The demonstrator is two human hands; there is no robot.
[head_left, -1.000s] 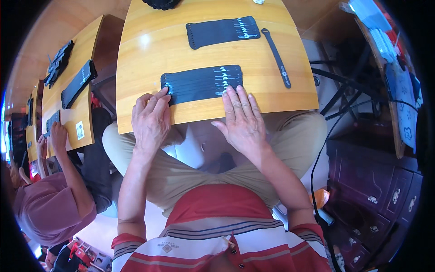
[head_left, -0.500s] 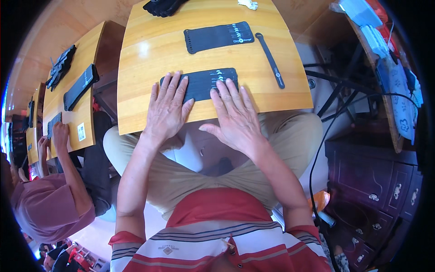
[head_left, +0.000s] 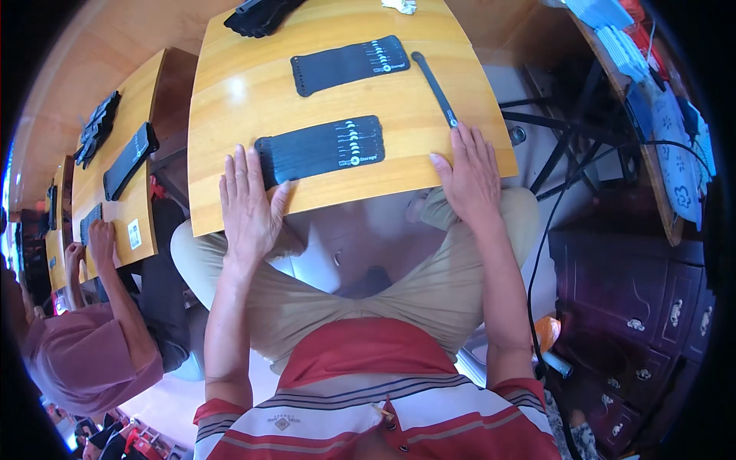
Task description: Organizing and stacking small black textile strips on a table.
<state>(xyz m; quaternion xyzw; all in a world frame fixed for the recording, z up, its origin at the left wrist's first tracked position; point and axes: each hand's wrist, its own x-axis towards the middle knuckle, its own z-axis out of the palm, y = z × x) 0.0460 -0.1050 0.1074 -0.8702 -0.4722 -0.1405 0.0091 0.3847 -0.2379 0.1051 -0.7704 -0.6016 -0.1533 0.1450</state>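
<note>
A row of black straps (head_left: pixel 318 149), laid side by side with white print toward the right end, lies near the table's front edge. Flat beside its left end is my left hand (head_left: pixel 251 203), fingers stretched out and thumb by the lower left corner. My right hand (head_left: pixel 474 176) rests at the front right of the table with straight fingers. Its fingertips meet the lower end of a single black strap (head_left: pixel 435 88), which slants away and has a hole at its far end. Farther back lies a second row of black straps (head_left: pixel 349 67), holes at its left end.
A dark bundle of straps (head_left: pixel 261 17) and a crumpled white piece (head_left: pixel 400 6) sit at the table's far side. At left, a person (head_left: pixel 96 345) works at another table (head_left: pixel 146 184) bearing black straps. A black cable (head_left: pixel 537 253) hangs at right beside dark drawers (head_left: pixel 636 307).
Both hands have slid apart off the near row of straps: the left to its left end, the right across to the single strap. The view has shifted slightly.
</note>
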